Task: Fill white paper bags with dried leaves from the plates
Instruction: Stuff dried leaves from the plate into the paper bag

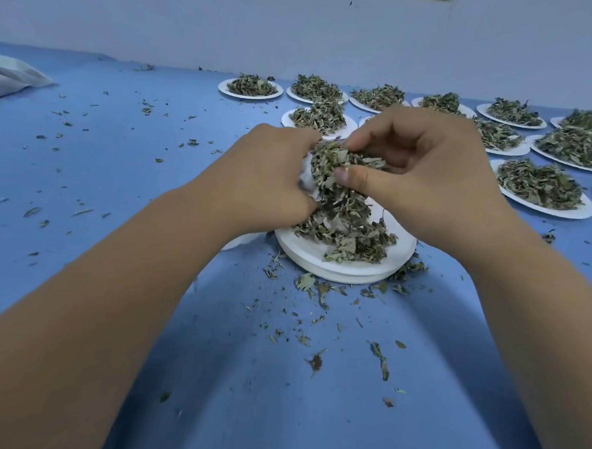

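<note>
Head view. Blue worktop [119, 167] running back to a pale wall [298, 28]. Leaf crumbs [318, 290] are scattered over the worktop, thickest just in front of the near plates and thinner out to the left. A pale bundle [11, 75] lies at the far left edge, well apart from the work; the material is not readable.

Both bare forearms reach in from the bottom corners and converge at frame centre.

Left hand [266, 181]: back of the hand to the camera, fingers curled under, gripping a white paper bag [306, 181]. Only a crumpled bit of the bag shows between the two hands.

Right hand [424, 169]: fingers bent, thumb pointing left, pinching a clump of dried leaves [328, 160] right at the bag. The clump touches both hands.

Counts:
- White paper bags in view: one.
- One stack of white plates [347, 273] directly below the hands, with a loose pile of leaves on its top plate. The pile rises to meet the clump in the hands.
- Loaded plates [250, 88] in rows at back centre and back right: at least twelve, probably thirteen. The right hand hides part of one, and the frame edge cuts off those at far right.
- A white edge [242, 240] shows beneath the left forearm, beside the stack; it may be another plate.

The bag sits above the left rim of the stack, held clear of the worktop.
</note>
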The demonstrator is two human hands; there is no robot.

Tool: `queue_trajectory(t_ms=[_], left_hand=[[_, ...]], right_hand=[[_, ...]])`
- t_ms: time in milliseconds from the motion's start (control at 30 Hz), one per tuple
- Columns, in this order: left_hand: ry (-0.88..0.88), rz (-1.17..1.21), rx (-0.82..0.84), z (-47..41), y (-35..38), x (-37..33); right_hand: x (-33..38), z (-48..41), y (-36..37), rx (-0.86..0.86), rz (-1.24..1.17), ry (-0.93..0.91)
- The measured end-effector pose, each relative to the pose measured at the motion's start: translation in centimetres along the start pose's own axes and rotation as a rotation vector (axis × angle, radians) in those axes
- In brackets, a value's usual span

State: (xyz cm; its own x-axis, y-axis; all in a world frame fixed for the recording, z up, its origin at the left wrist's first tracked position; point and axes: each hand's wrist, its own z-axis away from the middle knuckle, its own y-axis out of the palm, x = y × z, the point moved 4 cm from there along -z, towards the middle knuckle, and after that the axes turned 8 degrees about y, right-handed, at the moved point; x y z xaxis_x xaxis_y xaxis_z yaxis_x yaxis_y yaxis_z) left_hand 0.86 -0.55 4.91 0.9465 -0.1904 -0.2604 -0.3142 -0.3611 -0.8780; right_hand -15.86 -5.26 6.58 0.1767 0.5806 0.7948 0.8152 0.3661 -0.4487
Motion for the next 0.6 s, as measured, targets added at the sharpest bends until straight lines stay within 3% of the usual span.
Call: queue_trajectory(t_ms=[133, 367, 600], left_hand=[[0.006, 0.016, -0.024, 0.7, 0.7, -0.1], [0.048, 0.068, -0.124, 1.3, 0.1, -0.6], [0.067, -0.027, -0.062, 1.1, 0.6, -1.1]], right_hand=[[-0.1, 0.0, 0.6, 0.002, 0.134, -0.022], [0.5, 0.2, 1.7, 0.115, 0.13, -0.048], [0.5, 0.3, 2.0, -0.061, 0.209, -0.016]])
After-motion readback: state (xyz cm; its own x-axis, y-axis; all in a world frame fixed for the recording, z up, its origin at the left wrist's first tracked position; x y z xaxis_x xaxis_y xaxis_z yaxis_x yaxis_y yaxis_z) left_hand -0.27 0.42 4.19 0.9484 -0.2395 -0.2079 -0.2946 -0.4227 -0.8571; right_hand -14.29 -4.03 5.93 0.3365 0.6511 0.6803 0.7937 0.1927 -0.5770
